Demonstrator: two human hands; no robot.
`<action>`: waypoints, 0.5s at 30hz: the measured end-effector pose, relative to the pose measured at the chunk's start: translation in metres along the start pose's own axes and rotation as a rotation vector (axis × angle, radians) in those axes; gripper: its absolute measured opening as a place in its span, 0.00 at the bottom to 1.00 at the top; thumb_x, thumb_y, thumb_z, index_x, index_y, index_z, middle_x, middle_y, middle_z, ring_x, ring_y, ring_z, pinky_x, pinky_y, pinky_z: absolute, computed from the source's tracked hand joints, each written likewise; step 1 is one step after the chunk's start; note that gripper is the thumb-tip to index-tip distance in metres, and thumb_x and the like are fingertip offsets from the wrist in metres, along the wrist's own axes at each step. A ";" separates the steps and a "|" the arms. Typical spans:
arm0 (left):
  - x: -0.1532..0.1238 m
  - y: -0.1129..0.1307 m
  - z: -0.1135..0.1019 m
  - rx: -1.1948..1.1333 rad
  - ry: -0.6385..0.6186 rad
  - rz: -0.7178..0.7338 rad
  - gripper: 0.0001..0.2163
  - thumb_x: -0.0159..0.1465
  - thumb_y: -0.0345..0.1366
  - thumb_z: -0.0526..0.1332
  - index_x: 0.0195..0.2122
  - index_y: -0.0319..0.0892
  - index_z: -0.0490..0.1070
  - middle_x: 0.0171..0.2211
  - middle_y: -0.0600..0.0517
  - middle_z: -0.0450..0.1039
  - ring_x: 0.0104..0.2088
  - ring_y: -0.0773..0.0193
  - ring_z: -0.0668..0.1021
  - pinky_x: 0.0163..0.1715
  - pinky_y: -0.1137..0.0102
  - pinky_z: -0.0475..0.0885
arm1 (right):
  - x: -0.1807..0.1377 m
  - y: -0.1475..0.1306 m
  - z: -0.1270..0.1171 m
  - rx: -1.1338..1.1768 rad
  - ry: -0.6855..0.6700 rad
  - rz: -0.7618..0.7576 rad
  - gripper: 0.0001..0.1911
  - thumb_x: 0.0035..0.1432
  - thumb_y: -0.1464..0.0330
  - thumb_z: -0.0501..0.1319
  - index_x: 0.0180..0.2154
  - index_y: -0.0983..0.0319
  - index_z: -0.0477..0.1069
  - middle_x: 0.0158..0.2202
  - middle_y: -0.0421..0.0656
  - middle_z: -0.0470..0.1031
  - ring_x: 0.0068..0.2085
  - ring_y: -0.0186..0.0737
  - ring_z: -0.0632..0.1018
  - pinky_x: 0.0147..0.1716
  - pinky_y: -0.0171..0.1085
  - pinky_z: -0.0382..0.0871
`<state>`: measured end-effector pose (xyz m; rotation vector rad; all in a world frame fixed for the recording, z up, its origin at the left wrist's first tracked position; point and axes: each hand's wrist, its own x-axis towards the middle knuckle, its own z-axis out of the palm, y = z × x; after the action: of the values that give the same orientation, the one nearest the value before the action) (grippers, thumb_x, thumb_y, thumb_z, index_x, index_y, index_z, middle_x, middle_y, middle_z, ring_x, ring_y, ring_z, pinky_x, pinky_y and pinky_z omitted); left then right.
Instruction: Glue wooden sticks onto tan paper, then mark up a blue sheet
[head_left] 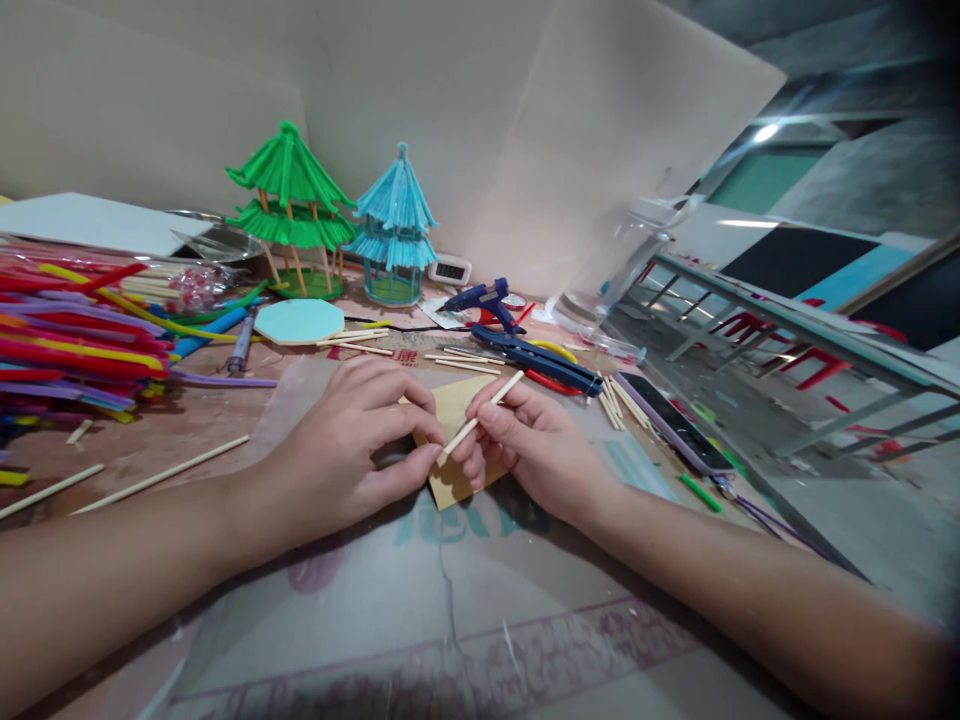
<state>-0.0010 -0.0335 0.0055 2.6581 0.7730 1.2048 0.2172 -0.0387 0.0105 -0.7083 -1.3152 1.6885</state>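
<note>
Holding a pale wooden stick (487, 412) at a slant near the centre of the frame, the right hand (555, 452) pinches it between thumb and fingers, the upper end pointing to the upper right. The left hand (352, 440) is curled, its thumb and index fingertips meeting at the stick's lower end; whether they grip it or only touch it, I cannot tell. Beneath the hands, partly hidden by them, lies a tan card (450, 492) on a translucent sheet (352, 620) spread over the worktop (217, 405). Just above centre lie a blue glue gun (491, 298) and a dark blue hand tool (536, 360), with a phone (671, 425) to the right of them. Two tiered model pavilions stand in the upper left and upper middle, one green (292, 175), the other light blue (397, 200), with a small white clock (450, 270) just beside the latter. A pale turquoise octagon (300, 320) lies in front of the green pavilion, and a heap of colourful fuzzy stems (82, 345) fills the left edge.
</note>
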 end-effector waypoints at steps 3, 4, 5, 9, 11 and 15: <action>0.000 0.000 0.000 0.022 -0.001 -0.009 0.06 0.68 0.32 0.61 0.35 0.44 0.76 0.38 0.52 0.75 0.43 0.59 0.74 0.50 0.59 0.64 | -0.001 0.000 0.001 -0.016 0.008 0.002 0.14 0.61 0.61 0.69 0.38 0.61 0.68 0.27 0.40 0.82 0.25 0.33 0.82 0.26 0.31 0.79; 0.000 0.000 0.000 0.030 0.001 -0.009 0.05 0.67 0.32 0.61 0.35 0.44 0.76 0.38 0.52 0.75 0.43 0.59 0.74 0.50 0.59 0.64 | -0.001 0.000 0.002 -0.025 0.015 0.007 0.14 0.61 0.61 0.69 0.38 0.61 0.67 0.27 0.40 0.82 0.25 0.34 0.82 0.26 0.32 0.79; -0.001 0.000 0.000 0.037 0.002 -0.005 0.05 0.67 0.32 0.61 0.35 0.44 0.76 0.38 0.52 0.75 0.43 0.59 0.74 0.51 0.59 0.64 | -0.001 0.000 0.002 -0.034 0.022 0.014 0.15 0.61 0.60 0.69 0.38 0.61 0.67 0.26 0.40 0.82 0.25 0.34 0.82 0.26 0.32 0.79; -0.001 0.001 0.000 0.065 0.010 0.024 0.04 0.66 0.31 0.61 0.34 0.44 0.74 0.37 0.53 0.75 0.44 0.59 0.74 0.52 0.59 0.63 | -0.002 -0.001 0.003 -0.057 0.033 0.039 0.17 0.59 0.59 0.71 0.37 0.60 0.66 0.26 0.40 0.82 0.25 0.35 0.82 0.26 0.33 0.79; -0.001 0.002 0.000 0.075 0.007 0.043 0.04 0.66 0.32 0.61 0.34 0.44 0.74 0.37 0.53 0.76 0.44 0.59 0.74 0.52 0.59 0.64 | -0.002 -0.001 0.003 -0.055 0.015 0.047 0.18 0.58 0.58 0.71 0.37 0.60 0.66 0.27 0.40 0.82 0.25 0.35 0.82 0.27 0.33 0.80; 0.000 0.000 -0.001 0.080 0.016 0.055 0.04 0.66 0.30 0.60 0.34 0.44 0.73 0.38 0.53 0.76 0.44 0.59 0.75 0.51 0.60 0.64 | -0.004 -0.002 0.003 -0.035 -0.054 0.078 0.18 0.60 0.57 0.70 0.37 0.61 0.66 0.27 0.42 0.83 0.25 0.35 0.82 0.26 0.33 0.79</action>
<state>-0.0018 -0.0340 0.0065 2.7545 0.7713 1.2353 0.2169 -0.0439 0.0130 -0.7479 -1.3730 1.7612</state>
